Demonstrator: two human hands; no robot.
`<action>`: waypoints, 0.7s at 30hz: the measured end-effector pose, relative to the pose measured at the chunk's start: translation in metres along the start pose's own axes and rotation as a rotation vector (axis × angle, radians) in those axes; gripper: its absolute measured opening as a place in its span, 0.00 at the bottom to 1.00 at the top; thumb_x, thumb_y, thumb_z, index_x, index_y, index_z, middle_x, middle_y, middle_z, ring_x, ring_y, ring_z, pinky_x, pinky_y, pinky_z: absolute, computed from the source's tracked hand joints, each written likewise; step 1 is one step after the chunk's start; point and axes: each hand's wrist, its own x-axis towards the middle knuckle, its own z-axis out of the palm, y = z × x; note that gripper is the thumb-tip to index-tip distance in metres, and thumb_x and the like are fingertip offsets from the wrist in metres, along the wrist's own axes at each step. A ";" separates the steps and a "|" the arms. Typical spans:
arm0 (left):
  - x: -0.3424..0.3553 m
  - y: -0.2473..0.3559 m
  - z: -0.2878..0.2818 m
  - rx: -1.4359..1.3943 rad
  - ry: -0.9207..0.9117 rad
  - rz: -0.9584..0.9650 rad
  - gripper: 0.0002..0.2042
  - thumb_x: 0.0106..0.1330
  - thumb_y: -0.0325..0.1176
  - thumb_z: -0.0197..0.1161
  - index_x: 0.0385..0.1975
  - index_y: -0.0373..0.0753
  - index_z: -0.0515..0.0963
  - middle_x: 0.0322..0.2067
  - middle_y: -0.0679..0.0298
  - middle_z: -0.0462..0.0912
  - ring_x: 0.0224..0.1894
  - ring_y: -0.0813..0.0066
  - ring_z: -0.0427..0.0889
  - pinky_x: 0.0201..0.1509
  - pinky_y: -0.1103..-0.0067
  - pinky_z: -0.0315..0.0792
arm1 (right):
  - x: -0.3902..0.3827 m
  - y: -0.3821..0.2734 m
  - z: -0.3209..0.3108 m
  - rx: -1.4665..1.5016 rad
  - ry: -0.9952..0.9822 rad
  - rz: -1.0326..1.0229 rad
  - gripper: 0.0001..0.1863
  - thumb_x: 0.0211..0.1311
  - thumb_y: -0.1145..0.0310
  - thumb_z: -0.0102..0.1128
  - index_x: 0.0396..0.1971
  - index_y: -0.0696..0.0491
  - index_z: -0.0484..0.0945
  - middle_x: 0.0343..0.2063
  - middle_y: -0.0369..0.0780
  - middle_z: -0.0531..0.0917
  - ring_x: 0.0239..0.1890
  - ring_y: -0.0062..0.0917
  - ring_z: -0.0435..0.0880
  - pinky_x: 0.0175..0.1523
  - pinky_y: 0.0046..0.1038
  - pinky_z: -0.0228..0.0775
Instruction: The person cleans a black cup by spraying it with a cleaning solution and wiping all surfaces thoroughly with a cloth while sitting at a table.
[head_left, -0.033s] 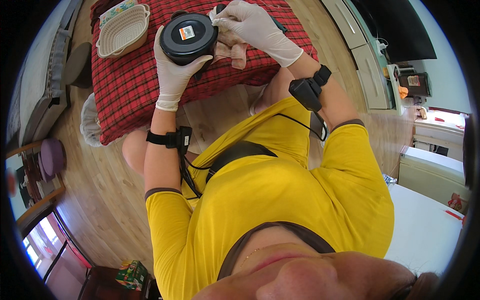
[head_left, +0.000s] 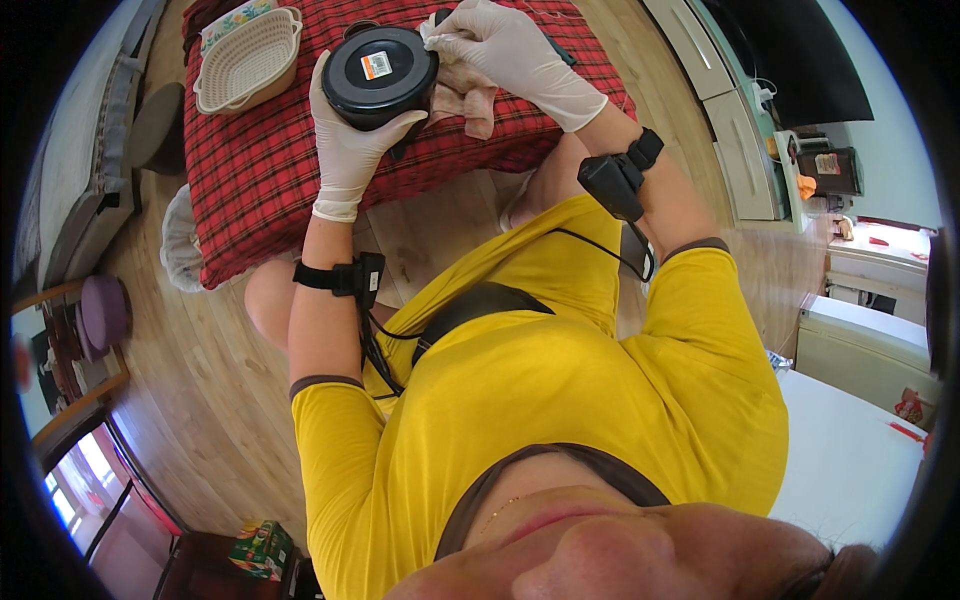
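Observation:
My left hand (head_left: 348, 150), in a white glove, is wrapped round a black round pot-like vessel (head_left: 350, 88) from its left and near side. Its flat face, with a white and orange sticker, points up at me; its other side is hidden. At the vessel's right rim, my gloved right hand (head_left: 490, 45) is closed in a pinch. A small whitish bit shows at those fingertips, too small to name, beside a dark part that sticks up. Under the right hand, a pinkish cloth (head_left: 468, 103) lies crumpled on the red plaid tablecloth (head_left: 250, 190).
A cream woven-look basket (head_left: 250, 65) stands at the table's far left, beside a floral-patterned item (head_left: 238, 22). A dark round stool (head_left: 160, 130) and a white bag (head_left: 180, 245) are left of the table. Drawers (head_left: 735, 130) stand at the right. Cables run from my forearm bands.

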 end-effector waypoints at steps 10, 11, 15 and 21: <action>0.001 0.000 -0.002 0.021 0.009 0.021 0.56 0.41 0.35 0.86 0.69 0.34 0.53 0.60 0.55 0.70 0.61 0.66 0.74 0.65 0.72 0.72 | 0.040 -0.027 -0.002 -0.295 -0.174 0.164 0.14 0.62 0.60 0.63 0.33 0.58 0.83 0.32 0.50 0.82 0.38 0.45 0.82 0.46 0.41 0.74; 0.001 0.002 -0.001 0.037 0.007 0.030 0.56 0.41 0.36 0.86 0.69 0.34 0.53 0.60 0.55 0.70 0.61 0.66 0.74 0.65 0.72 0.71 | 0.043 -0.032 -0.002 -0.311 -0.192 0.230 0.14 0.62 0.60 0.63 0.32 0.58 0.84 0.32 0.51 0.82 0.38 0.46 0.83 0.45 0.42 0.74; 0.001 -0.002 0.001 0.052 0.018 0.022 0.56 0.41 0.37 0.86 0.69 0.34 0.53 0.60 0.55 0.70 0.61 0.66 0.74 0.65 0.71 0.71 | 0.057 -0.018 0.010 -0.491 -0.208 0.094 0.15 0.62 0.59 0.62 0.30 0.58 0.84 0.32 0.52 0.82 0.37 0.47 0.83 0.44 0.44 0.75; 0.000 0.001 0.000 0.057 0.027 0.003 0.57 0.41 0.39 0.87 0.69 0.34 0.52 0.60 0.54 0.70 0.61 0.66 0.73 0.66 0.71 0.70 | 0.070 -0.023 0.021 -0.537 -0.222 0.067 0.15 0.61 0.59 0.61 0.28 0.58 0.84 0.30 0.53 0.83 0.36 0.47 0.84 0.43 0.44 0.77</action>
